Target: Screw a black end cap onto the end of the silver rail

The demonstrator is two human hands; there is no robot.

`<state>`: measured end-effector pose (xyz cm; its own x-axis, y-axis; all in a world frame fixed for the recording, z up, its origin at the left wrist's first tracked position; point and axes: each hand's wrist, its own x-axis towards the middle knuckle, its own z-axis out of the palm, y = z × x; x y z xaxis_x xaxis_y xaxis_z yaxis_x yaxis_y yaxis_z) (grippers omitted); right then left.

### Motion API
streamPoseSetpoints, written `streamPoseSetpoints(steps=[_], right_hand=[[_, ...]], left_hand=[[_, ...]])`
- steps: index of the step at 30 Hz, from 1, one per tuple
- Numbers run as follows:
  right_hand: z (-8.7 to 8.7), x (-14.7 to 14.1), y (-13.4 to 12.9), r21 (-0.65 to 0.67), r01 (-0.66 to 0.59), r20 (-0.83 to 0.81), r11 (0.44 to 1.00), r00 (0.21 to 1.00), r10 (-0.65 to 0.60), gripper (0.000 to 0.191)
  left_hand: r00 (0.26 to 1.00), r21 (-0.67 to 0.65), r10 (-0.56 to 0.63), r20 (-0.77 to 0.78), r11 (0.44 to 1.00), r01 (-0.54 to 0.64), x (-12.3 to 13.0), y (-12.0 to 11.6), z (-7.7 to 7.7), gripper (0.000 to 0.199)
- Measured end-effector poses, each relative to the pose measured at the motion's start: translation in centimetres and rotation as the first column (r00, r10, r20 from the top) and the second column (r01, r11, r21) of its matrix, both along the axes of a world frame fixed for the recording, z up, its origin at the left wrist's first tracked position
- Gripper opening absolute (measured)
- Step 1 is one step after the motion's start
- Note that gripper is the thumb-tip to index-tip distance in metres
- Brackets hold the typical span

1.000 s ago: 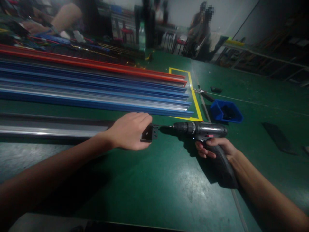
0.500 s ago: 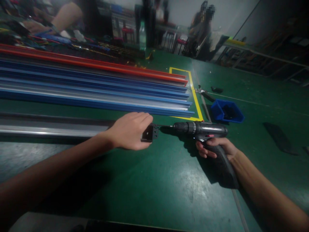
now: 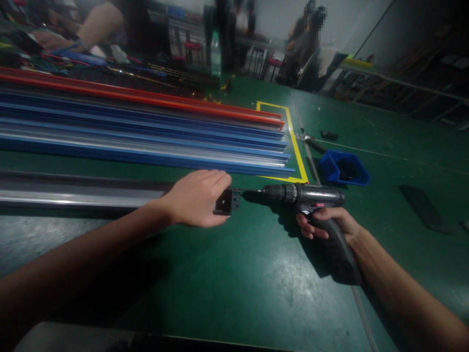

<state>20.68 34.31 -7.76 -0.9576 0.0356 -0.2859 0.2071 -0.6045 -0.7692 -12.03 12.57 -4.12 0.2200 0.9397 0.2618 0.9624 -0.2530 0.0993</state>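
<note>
The person's right hand (image 3: 330,222) is wrapped around the handle of a black pistol-shaped power drill (image 3: 318,194), just right of the middle of the green table (image 3: 234,283). The left hand (image 3: 200,198) is curled over the right end of a long grey metal channel (image 3: 91,190), where a dark end piece (image 3: 236,199) shows past the fingers. The thin drill bit (image 3: 249,191) points left at that end piece; whether they touch is unclear.

The drill looks dense and rigid, best held by its handle. The channel seems stiff but unwieldy for its length, its smooth face probably slippery, so a grip across both edges suits it.

Farther right sits an open blue plastic bin (image 3: 329,168) holding indistinct dark pieces (image 3: 346,168). At the far side stands a clear greenish bottle (image 3: 215,56), contents unclear.
</note>
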Motion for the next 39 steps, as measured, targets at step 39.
streamPoseSetpoints(steps=[39], right_hand=[[-0.04,0.08,0.03,-0.004,0.014,-0.013,1.000,1.000,-0.014,0.026]], left_hand=[[1.000,-0.002,0.007,-0.010,1.000,-0.007,0.08,0.01,0.05,0.037]])
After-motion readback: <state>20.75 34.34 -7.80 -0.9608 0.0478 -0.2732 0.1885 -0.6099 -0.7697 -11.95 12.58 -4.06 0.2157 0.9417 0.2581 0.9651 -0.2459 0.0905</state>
